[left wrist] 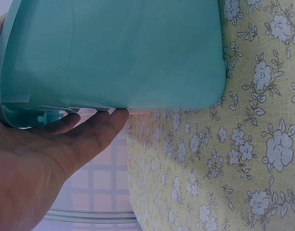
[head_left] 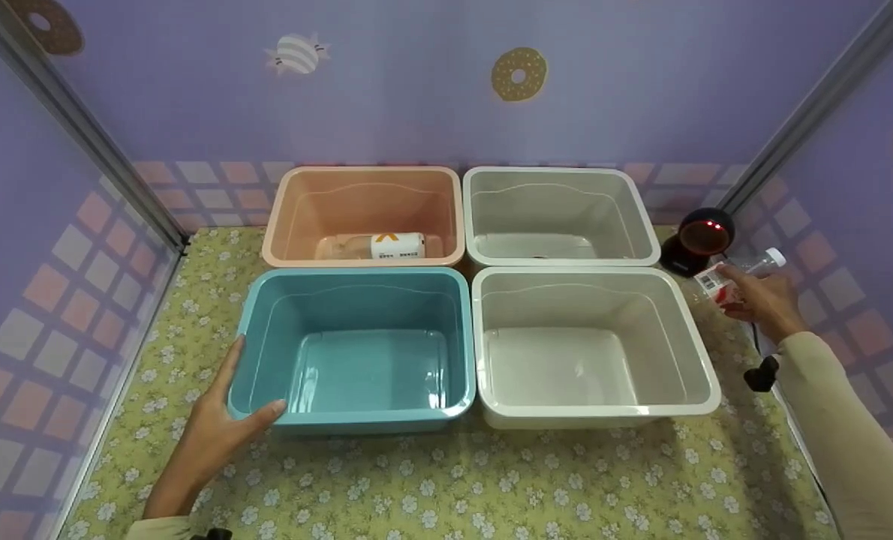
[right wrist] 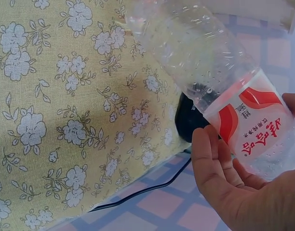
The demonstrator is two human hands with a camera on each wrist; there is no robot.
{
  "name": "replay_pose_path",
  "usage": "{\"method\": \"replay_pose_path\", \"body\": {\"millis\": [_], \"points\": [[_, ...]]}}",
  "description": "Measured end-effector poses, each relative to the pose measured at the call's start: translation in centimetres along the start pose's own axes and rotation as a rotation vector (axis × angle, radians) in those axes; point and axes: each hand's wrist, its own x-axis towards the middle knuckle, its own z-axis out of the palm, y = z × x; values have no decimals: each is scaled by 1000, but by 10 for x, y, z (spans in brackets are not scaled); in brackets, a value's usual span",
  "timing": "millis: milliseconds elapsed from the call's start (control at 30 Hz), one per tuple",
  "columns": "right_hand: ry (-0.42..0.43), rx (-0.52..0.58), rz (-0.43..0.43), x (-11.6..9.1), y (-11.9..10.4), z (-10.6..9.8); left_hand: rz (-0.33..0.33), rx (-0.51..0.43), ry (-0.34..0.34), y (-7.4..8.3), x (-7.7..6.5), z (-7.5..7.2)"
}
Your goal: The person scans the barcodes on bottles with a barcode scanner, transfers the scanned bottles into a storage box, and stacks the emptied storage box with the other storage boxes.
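Observation:
A clear plastic water bottle (head_left: 720,289) with a red and white label and a white cap is in my right hand (head_left: 768,300). It is tilted, label and barcode close in front of a black barcode scanner (head_left: 705,232). In the right wrist view the fingers and thumb grip the bottle (right wrist: 251,115) around its label. My left hand (head_left: 217,420) rests at the near left corner of a blue tub (head_left: 368,421). Its thumb lies at the front rim, and the fairly straight fingers (left wrist: 97,127) touch the outer side wall.
Behind the blue tub stands an orange tub (head_left: 364,180) with a white-labelled bottle (head_left: 398,245) lying in it. A grey tub (head_left: 559,180) and a cream tub (head_left: 596,412) stand to the right. A black cable (right wrist: 147,189) runs from the scanner. Patterned walls enclose the flowered tablecloth (head_left: 416,487).

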Motion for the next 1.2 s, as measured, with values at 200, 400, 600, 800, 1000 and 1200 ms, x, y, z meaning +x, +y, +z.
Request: {"method": "replay_pose_path", "body": {"millis": [200,400,600,800,1000,1200], "points": [[-8,86,47,-2,0,-1,3,0,8,1,0,1],[29,83,83,6,9,-6,1,7,14,2,0,1],[46,91,125,13,15,-11,7,0,8,1,-1,1],[80,117,154,17,19,-12,13,-9,5,0,0,1],[87,129,196,19,20,-12,9,-3,3,-2,1,0],[77,113,216,22,21,-12,1,-3,3,-3,1,0]]}}
